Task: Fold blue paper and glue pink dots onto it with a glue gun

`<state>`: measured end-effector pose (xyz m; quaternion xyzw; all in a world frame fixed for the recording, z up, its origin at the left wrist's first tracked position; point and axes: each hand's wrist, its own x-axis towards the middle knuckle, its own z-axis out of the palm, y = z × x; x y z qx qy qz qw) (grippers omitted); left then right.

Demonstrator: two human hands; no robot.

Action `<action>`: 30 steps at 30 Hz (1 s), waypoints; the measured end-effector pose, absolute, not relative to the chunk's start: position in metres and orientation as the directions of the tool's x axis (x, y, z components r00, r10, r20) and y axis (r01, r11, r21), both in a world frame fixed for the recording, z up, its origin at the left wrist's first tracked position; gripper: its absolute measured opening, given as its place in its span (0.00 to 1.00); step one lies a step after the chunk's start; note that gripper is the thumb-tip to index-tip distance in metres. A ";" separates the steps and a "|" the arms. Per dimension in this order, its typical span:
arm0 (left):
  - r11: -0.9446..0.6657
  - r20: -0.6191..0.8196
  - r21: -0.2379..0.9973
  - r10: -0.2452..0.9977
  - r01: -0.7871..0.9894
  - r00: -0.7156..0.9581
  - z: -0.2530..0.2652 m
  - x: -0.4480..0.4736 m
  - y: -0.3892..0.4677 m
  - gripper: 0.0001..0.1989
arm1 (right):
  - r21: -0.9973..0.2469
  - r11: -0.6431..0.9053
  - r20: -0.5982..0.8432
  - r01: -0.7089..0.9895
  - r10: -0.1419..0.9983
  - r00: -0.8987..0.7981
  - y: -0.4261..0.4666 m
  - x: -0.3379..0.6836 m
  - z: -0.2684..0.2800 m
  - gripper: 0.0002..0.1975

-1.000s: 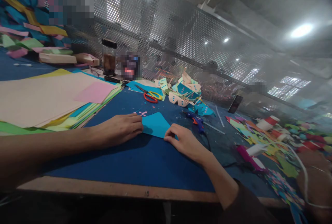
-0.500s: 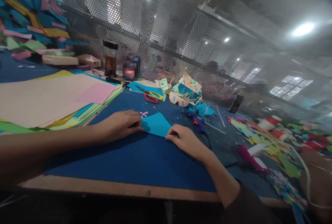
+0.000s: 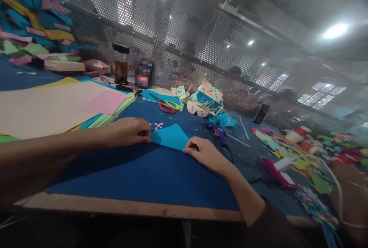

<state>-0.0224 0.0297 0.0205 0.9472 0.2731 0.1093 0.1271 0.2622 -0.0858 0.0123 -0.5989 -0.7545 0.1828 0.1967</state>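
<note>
A folded piece of blue paper (image 3: 171, 136) lies on the dark blue table top between my two hands. My left hand (image 3: 137, 131) pinches its left end, the fingers curled and partly hidden. At the lower right corner, my right hand (image 3: 199, 150) grips the paper between thumb and fingertips. Small pink paper scraps (image 3: 157, 126) are scattered just beyond the paper. Farther back rest scissors (image 3: 168, 106) with red and yellow handles. To the right of the paper lies a blue glue gun (image 3: 218, 135).
Stacked coloured sheets (image 3: 51, 106) cover the left side. Behind are a lidded jar (image 3: 120, 64) and a heap of dotted paper pieces (image 3: 207, 100). A magenta-and-white power strip (image 3: 278, 175) and colourful cutouts (image 3: 276, 146) sit at right. The table's front edge (image 3: 138, 206) runs below.
My left hand has slid a little left along the paper, so more of its left part shows. My right hand stays almost in place at the corner.
</note>
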 end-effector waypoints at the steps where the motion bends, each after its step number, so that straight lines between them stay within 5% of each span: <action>1: -0.819 0.129 0.302 0.543 0.488 0.830 0.022 -0.024 0.031 0.07 | -0.510 0.212 0.074 0.834 0.976 -0.204 -0.086 0.262 0.012 0.06; 20: -0.760 -0.040 0.275 0.604 0.589 0.796 0.029 -0.038 0.052 0.08 | -0.528 0.180 0.039 0.830 0.981 -0.188 -0.084 0.262 0.013 0.07; 30: -0.802 0.145 0.387 0.541 0.456 0.828 0.014 -0.020 0.028 0.06 | -0.528 0.170 0.031 0.832 0.983 -0.181 -0.086 0.260 0.015 0.06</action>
